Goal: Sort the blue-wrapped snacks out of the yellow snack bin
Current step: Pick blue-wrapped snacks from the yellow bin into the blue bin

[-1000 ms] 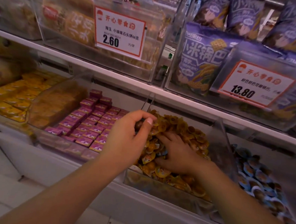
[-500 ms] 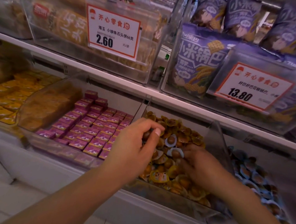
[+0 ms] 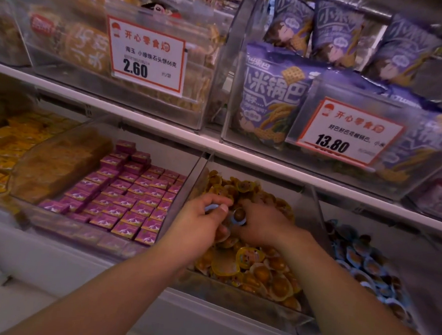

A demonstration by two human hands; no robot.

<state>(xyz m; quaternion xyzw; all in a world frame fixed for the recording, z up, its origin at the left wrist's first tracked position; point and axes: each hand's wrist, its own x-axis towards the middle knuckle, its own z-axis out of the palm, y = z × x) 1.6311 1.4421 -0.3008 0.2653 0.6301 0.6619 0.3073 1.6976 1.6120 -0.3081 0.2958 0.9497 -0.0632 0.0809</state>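
Both hands meet over the yellow snack bin (image 3: pixel 312 214). The left hand (image 3: pixel 198 223) pinches a blue-wrapped snack (image 3: pixel 212 207) between thumb and curled fingers; the right hand (image 3: pixel 263 223) curls round a second blue-rimmed snack (image 3: pixel 238 217). Upper-shelf price cards read "2.60" (image 3: pixel 146 56) and "13.80" (image 3: pixel 346 132); the purple bags (image 3: pixel 273 93) read "小米锅巴". Pink boxes (image 3: pixel 125 195) fill the bin to the left.

A couple of blue-wrapped snacks (image 3: pixel 237 218), little round cups with brown centres and pale blue rims, are sitting up on the pile in the clear yellow snack bin (image 3: pixel 258 296), pinched between fingers.
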